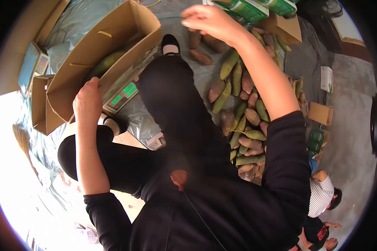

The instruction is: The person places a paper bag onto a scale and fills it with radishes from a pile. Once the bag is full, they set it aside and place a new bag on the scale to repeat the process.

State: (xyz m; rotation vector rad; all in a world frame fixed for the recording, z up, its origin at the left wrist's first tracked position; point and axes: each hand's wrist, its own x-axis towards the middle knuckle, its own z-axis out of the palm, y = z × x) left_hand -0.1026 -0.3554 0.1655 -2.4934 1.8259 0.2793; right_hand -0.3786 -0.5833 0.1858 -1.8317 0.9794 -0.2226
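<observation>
My left hand [88, 99] grips the near side wall of a large open cardboard box [130, 54], fingers over its edge. Inside the box lies a long green vegetable [107, 63], partly hidden by the wall. The box rests on a scale [123, 95] with green lit digits. My right hand [198, 19] is raised to the right of the box's far end, fingers apart and holding nothing. Below and right of it lie reddish-brown tubers [201, 56]. A large pile of green and reddish vegetables [251, 117] spreads under and left of my right forearm.
Green-and-white cartons [249, 9] and an open cardboard box [284, 28] stand at the top right. A smaller box [320, 113] is farther right. Two people [321, 198] are at the lower right. A broom [23, 140] lies at the left.
</observation>
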